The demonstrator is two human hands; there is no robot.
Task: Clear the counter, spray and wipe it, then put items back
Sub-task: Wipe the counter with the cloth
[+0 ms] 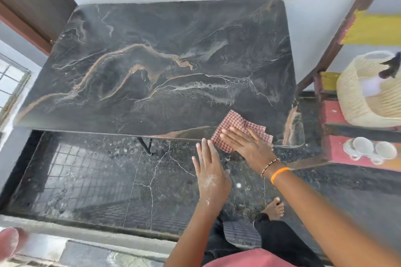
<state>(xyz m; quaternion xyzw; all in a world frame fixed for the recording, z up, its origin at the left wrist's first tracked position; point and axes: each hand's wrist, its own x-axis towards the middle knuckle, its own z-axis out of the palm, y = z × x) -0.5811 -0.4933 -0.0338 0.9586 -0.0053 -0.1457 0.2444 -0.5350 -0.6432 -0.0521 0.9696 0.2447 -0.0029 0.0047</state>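
Black marble-patterned counter (152, 67), veined tan and white, fills the head view; its surface is bare apart from a cloth. Red-and-white checked cloth (233, 124) lies crumpled at the near right edge of the counter, partly overhanging it. Right hand (247, 144) lies flat on the cloth, fingers extended and close together, palm down, pressing it to the surface. Left hand (211, 174) hovers just left of the cloth, off the near edge, open with fingers straight; white powdery residue on its back. Orange band (280, 174) and beaded bracelet (270, 166) on the right wrist. Right of the counter: painted shelf (334, 119) bearing a woven basket (364, 102); white cups (373, 149) below.
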